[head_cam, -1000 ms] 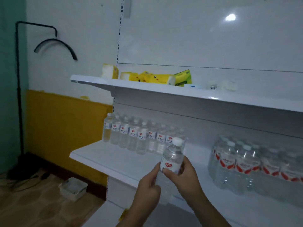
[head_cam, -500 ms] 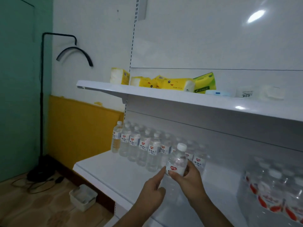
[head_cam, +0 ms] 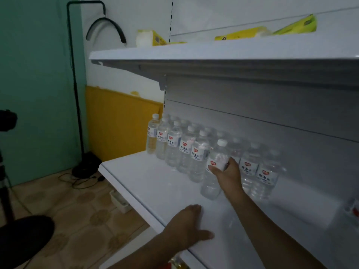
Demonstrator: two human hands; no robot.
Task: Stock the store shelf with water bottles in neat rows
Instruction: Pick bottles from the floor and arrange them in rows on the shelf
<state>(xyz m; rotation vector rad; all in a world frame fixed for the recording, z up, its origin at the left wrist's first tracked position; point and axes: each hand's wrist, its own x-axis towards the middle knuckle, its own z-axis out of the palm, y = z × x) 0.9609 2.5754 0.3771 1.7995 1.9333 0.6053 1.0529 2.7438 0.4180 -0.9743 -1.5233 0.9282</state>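
Right hand (head_cam: 229, 175): fingers (head_cam: 214, 168) curled round the label of a water bottle (head_cam: 214, 169), base on or just above the shelf (head_cam: 155, 183), in the front row's gap. Left hand (head_cam: 189, 226): flat, empty, resting on the shelf edge. Step: placing. Next, probably: seat it upright, flush with neighbouring bottles (head_cam: 196, 154), then release.

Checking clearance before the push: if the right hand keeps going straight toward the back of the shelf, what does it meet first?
Probably the clear plastic water bottles standing just behind the right hand and its held clear bottle; depth is unclear.
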